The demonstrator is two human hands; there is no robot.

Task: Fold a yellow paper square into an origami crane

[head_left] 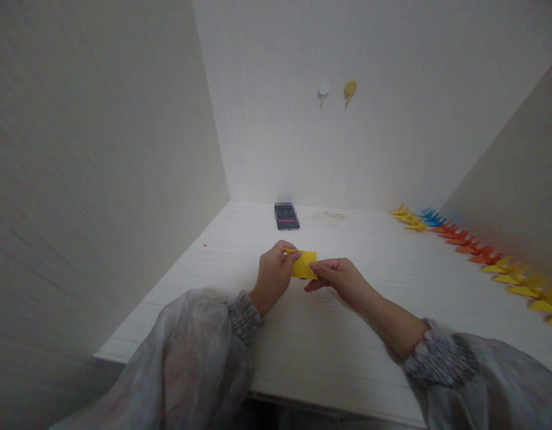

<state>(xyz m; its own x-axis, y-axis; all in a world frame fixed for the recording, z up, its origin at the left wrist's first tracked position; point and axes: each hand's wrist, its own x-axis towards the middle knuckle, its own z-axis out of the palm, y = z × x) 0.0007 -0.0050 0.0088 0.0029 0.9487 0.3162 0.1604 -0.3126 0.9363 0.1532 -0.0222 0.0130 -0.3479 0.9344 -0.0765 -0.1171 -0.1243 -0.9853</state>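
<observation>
A small folded yellow paper (304, 264) is held just above the white table (330, 334), between both hands. My left hand (275, 274) pinches its left edge with closed fingers. My right hand (341, 279) pinches its right lower corner, fingers pressed together. Both wrists come out of loose grey sleeves at the bottom of the view.
A dark phone (285, 216) lies at the back of the table. A row of folded paper pieces, yellow (522, 280), orange (468, 245) and blue (431, 216), runs along the right wall. Two small hooks (336, 91) hang on the back wall. Walls close in left, back and right.
</observation>
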